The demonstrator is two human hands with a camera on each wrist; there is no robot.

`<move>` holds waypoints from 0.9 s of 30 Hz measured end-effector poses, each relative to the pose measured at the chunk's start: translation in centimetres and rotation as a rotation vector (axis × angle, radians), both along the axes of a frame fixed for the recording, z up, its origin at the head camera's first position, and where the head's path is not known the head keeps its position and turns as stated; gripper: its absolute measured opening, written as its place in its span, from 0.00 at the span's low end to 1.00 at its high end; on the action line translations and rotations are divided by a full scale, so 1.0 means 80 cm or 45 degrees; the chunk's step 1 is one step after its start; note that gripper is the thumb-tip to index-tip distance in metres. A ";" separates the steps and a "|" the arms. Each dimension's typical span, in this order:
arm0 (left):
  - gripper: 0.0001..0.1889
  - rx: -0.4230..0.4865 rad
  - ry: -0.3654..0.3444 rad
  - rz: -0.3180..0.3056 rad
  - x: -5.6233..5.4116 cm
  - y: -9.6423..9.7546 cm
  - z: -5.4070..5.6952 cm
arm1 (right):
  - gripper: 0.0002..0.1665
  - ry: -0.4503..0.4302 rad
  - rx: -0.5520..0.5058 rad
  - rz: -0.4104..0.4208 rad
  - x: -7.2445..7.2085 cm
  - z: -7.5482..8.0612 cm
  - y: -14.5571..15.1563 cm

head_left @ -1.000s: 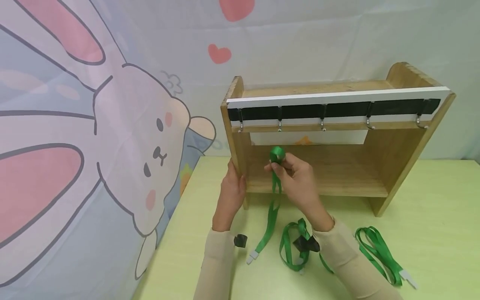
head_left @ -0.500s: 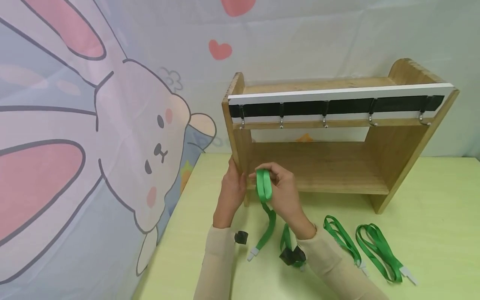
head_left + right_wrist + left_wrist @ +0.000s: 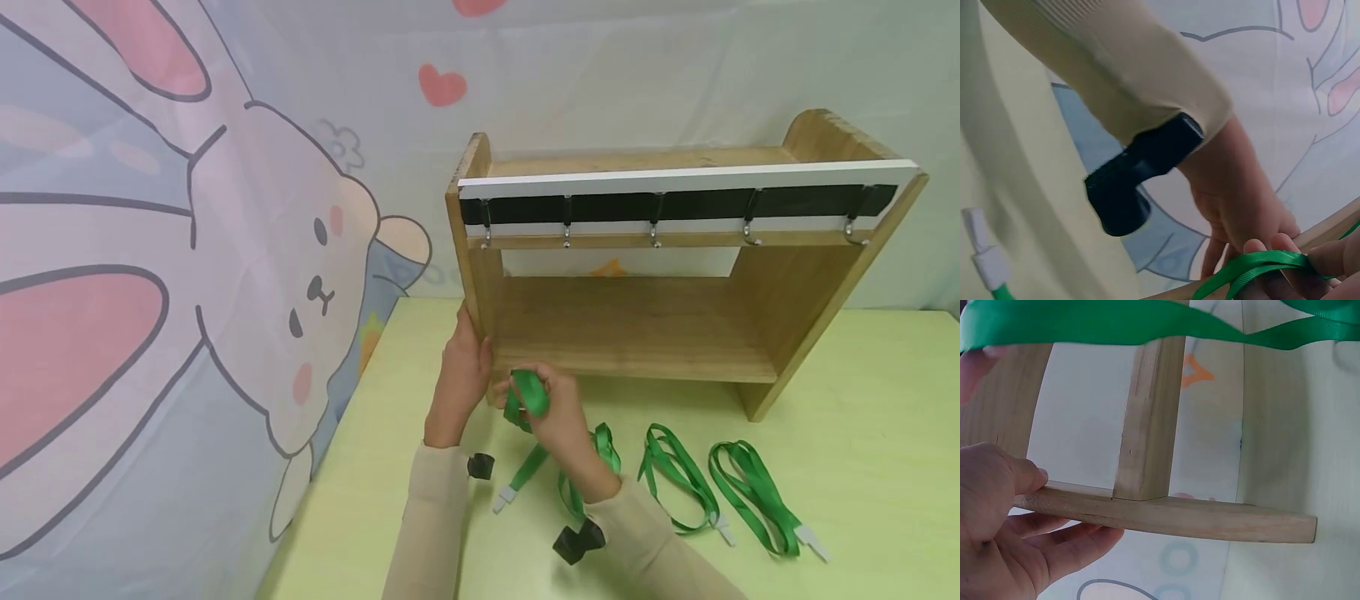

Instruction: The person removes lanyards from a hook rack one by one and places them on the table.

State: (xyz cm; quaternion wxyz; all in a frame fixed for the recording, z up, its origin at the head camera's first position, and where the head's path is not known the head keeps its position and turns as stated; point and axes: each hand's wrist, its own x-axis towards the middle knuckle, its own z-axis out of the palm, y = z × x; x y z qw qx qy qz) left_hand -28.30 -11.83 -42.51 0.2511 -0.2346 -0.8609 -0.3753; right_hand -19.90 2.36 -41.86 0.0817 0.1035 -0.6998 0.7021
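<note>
My left hand (image 3: 460,379) grips the left side panel of a small wooden shelf (image 3: 637,321). In the left wrist view the thumb (image 3: 1025,475) lies on one face of the panel and the fingers (image 3: 1079,547) on the other. In front of the shelf's lower left corner, my right hand (image 3: 561,421) holds a looped green lanyard (image 3: 532,392) between thumb and fingers. Its white clip end (image 3: 504,497) trails down to the table. The loop (image 3: 1266,262) lies over the right fingers in the right wrist view.
A white rail with a black strip (image 3: 697,206) and several metal hooks (image 3: 567,233) spans the shelf's top front. More green lanyards (image 3: 678,479) lie on the pale yellow table (image 3: 862,433), one partly behind the right wrist. A printed rabbit cloth (image 3: 247,275) hangs at left.
The right hand has moved down and left from before the shelf opening, bringing the lanyard loop with it. The left hand keeps its hold on the panel. The head view has shifted slightly.
</note>
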 end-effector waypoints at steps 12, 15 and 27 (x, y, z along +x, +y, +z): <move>0.31 0.002 -0.003 0.002 -0.002 -0.001 0.001 | 0.07 -0.297 -0.075 0.003 0.016 -0.026 -0.006; 0.31 -0.001 -0.005 0.005 -0.002 -0.001 0.001 | 0.08 -0.286 -0.043 0.018 0.018 -0.036 -0.007; 0.32 -0.013 -0.056 0.012 0.000 -0.001 0.001 | 0.11 -0.446 0.053 0.057 0.027 -0.069 -0.012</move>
